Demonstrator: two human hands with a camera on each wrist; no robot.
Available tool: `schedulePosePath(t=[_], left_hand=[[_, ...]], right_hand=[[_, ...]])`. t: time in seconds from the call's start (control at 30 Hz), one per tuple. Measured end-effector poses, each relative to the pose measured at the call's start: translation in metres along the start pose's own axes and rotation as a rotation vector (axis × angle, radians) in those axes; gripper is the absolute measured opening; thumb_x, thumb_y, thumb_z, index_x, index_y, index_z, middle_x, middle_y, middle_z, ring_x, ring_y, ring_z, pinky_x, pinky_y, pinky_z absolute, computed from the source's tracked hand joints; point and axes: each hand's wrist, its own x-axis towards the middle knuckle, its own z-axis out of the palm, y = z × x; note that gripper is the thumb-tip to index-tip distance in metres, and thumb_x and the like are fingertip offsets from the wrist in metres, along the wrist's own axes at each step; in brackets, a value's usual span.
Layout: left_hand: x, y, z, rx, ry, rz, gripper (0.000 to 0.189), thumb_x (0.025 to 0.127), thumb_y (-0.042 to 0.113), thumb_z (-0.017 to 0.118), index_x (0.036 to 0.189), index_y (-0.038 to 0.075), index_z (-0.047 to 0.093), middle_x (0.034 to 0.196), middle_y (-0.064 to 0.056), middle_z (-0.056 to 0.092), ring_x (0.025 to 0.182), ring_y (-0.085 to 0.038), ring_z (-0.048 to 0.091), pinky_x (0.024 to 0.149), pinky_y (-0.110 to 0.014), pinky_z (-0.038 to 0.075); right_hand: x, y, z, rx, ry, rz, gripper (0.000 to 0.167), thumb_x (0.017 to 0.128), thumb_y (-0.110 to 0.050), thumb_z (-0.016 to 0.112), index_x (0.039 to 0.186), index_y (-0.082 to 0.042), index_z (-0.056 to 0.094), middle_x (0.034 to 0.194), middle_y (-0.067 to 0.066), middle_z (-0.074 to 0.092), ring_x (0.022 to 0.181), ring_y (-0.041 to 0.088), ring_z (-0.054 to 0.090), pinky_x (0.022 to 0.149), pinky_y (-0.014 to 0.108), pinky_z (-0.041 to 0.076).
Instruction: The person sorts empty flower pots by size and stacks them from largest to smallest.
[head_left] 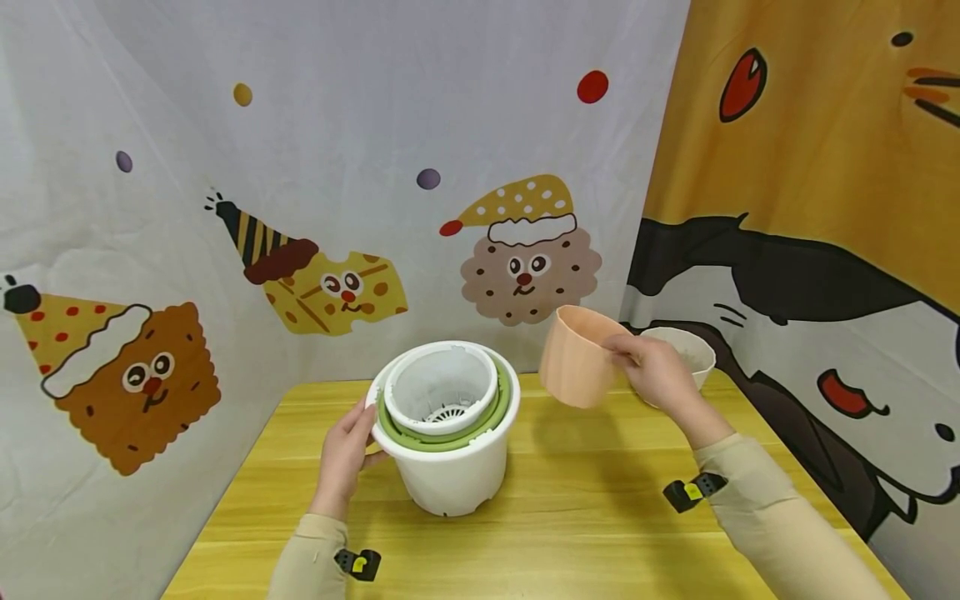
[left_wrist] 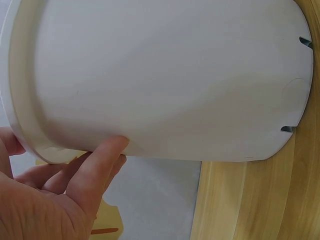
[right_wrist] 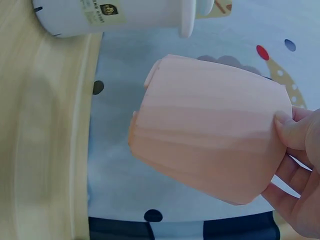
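Observation:
A large white flowerpot (head_left: 453,483) stands on the table, with a green pot (head_left: 508,400) and a smaller white pot (head_left: 423,379) with a slotted bottom nested inside. My left hand (head_left: 347,454) holds the large pot at its left rim, fingers (left_wrist: 92,175) under the lip against the outer wall. To the right, a peach flowerpot (head_left: 570,367) with a faintly ribbed wall is held up above the table, tilted. My right hand (head_left: 660,375) pinches its rim, the thumb (right_wrist: 292,131) on the outside.
A cream-white pot (head_left: 693,354) sits at the back right, partly hidden behind my right hand. The yellow wood-grain table (head_left: 585,533) meets a cartoon-printed cloth (head_left: 360,150) at the back. The large pot bears a label (right_wrist: 102,11) on its side.

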Motion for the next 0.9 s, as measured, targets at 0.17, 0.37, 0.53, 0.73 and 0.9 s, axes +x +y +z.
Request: schedulePosePath(t=[0.17, 0.37, 0.53, 0.73, 0.9], left_hand=[[0.000, 0.000, 0.000, 0.001, -0.002, 0.002, 0.054, 0.103, 0.041, 0.052, 0.149, 0.013, 0.047, 0.140, -0.017, 0.053, 0.093, -0.009, 0.064, 0.073, -0.030, 0.061], [0.000, 0.000, 0.000, 0.007, 0.003, 0.006, 0.053, 0.103, 0.040, 0.053, 0.148, 0.013, 0.048, 0.139, -0.016, 0.054, 0.094, -0.010, 0.064, 0.073, -0.031, 0.061], [0.000, 0.000, 0.000, -0.001, 0.002, 0.007, 0.053, 0.102, 0.039, 0.054, 0.148, 0.013, 0.048, 0.139, -0.017, 0.054, 0.093, -0.010, 0.064, 0.073, -0.031, 0.061], [0.000, 0.000, 0.000, -0.001, 0.001, 0.011, 0.054, 0.103, 0.039, 0.054, 0.148, 0.012, 0.047, 0.139, -0.019, 0.053, 0.093, -0.010, 0.063, 0.073, -0.030, 0.061], [0.001, -0.001, -0.001, -0.013, 0.001, 0.007, 0.053, 0.103, 0.039, 0.054, 0.148, 0.012, 0.048, 0.137, -0.019, 0.055, 0.092, -0.010, 0.064, 0.074, -0.031, 0.061]], right_hand=[[0.002, -0.007, -0.002, 0.033, 0.042, -0.013, 0.018, 0.087, 0.004, 0.071, 0.103, -0.003, 0.074, 0.099, 0.017, 0.071, 0.089, 0.037, 0.066, 0.080, 0.055, 0.055], [0.005, -0.014, -0.004, 0.041, 0.105, -0.065, 0.016, 0.084, 0.003, 0.075, 0.099, -0.004, 0.074, 0.092, 0.014, 0.071, 0.079, 0.032, 0.064, 0.068, 0.048, 0.056], [0.007, -0.021, -0.007, 0.048, 0.123, -0.086, 0.018, 0.084, 0.003, 0.075, 0.100, -0.005, 0.075, 0.091, 0.012, 0.070, 0.077, 0.029, 0.062, 0.066, 0.045, 0.054], [0.012, -0.032, -0.010, 0.078, 0.140, -0.091, 0.019, 0.084, 0.003, 0.075, 0.102, -0.004, 0.075, 0.094, 0.012, 0.070, 0.079, 0.027, 0.061, 0.065, 0.044, 0.053], [0.018, -0.040, -0.011, 0.101, 0.178, -0.130, 0.019, 0.083, 0.004, 0.075, 0.100, -0.005, 0.076, 0.092, 0.009, 0.071, 0.076, 0.023, 0.059, 0.062, 0.040, 0.051]])
